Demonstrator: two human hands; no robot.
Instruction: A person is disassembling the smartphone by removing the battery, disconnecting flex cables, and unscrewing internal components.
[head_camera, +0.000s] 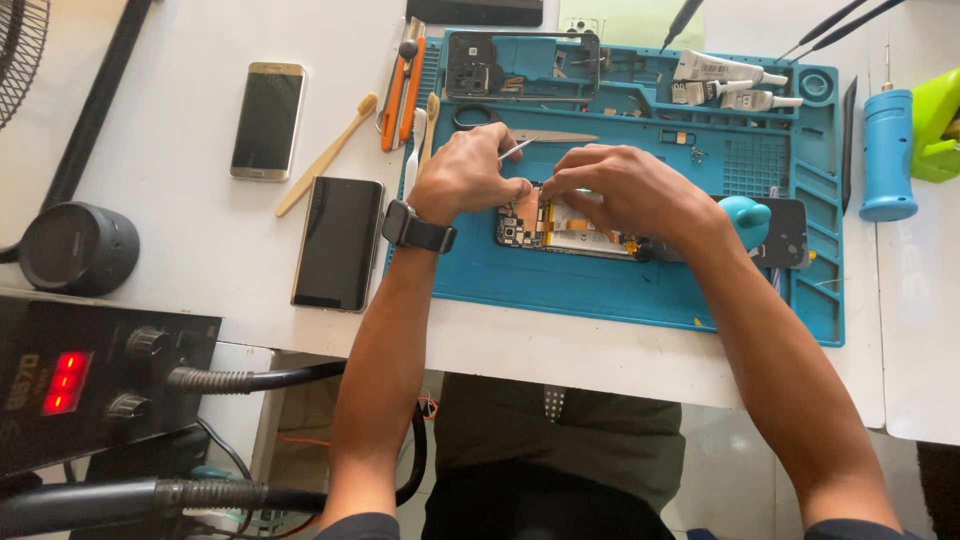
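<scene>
Here, two hands, left with tweezers, right, one opened phone, two intact phones

opened phone | back off, flat on blue mat | tweezers above

gold phone | black phone | toothbrush | scissors

The repair mat looks like matt teal rubber, lightly ribbed in places. The tweezers in the left hand are bright, smooth metal. The opened phone under the right hand shows coppery foil and bare metal parts. 2 phones, 1 gold and 1 black, have glossy glass. The toothbrush looks like pale, matt wood.
</scene>
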